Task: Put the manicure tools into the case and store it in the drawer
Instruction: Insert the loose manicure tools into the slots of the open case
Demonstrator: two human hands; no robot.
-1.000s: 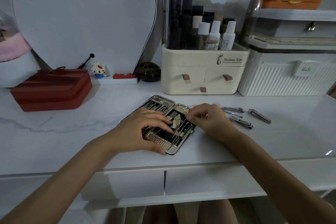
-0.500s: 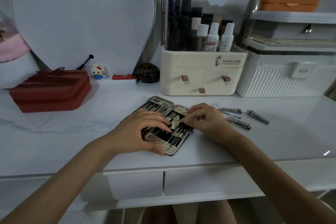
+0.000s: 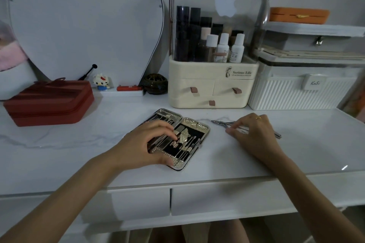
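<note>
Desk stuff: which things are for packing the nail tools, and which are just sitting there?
For the job: open manicure case, loose tools, drawer, left hand, right hand.

Just sitting there: red case, makeup organizer, toy figure, white box.

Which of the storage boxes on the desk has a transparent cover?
The cream cosmetics organizer in the middle: its clear domed top shows bottles inside. The red case and the white ribbed box are opaque.

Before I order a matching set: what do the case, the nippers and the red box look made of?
Case: shiny embossed metal-look shell with chrome rim; black lining, perhaps velvet or leatherette. Nippers: polished steel, judging by the silver glint. Red box: matte, likely faux leather, with a seam round the side.
</note>
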